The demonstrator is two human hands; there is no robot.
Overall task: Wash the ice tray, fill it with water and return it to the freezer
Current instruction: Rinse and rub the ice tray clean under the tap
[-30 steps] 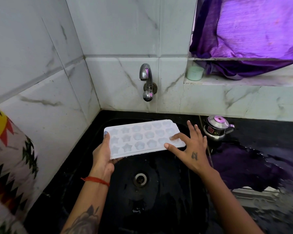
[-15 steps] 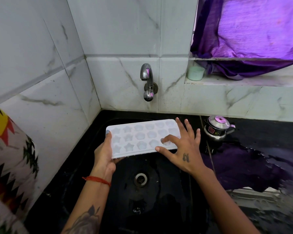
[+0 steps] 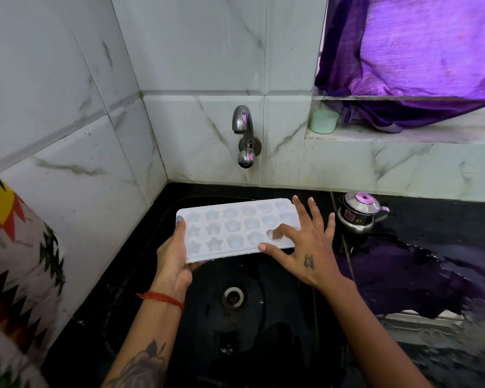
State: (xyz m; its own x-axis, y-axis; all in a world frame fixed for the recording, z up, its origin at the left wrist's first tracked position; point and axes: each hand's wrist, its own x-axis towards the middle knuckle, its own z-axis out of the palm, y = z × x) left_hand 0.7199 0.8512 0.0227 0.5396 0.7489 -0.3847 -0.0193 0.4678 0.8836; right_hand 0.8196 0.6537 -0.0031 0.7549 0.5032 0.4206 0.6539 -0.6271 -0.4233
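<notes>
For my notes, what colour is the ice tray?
White, with star and flower moulds; the ice tray shows in the head view.

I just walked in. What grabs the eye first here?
A white ice tray with star and flower moulds, held over the black sink: the left hand grips its near-left corner, the right hand pokes a finger into a mould. Behind, a steel tap and bright purple curtain.

Left hand [image 3: 172,254]: grips the near-left corner of the white plastic ice tray with star and flower moulds [image 3: 233,228], thumb laid along its left edge, fingers curled beneath.
Left wrist: wears a red thread band, tattooed forearm below.
Right hand [image 3: 305,247]: spread wide over the tray's right end, index finger bent down into a mould.
</notes>
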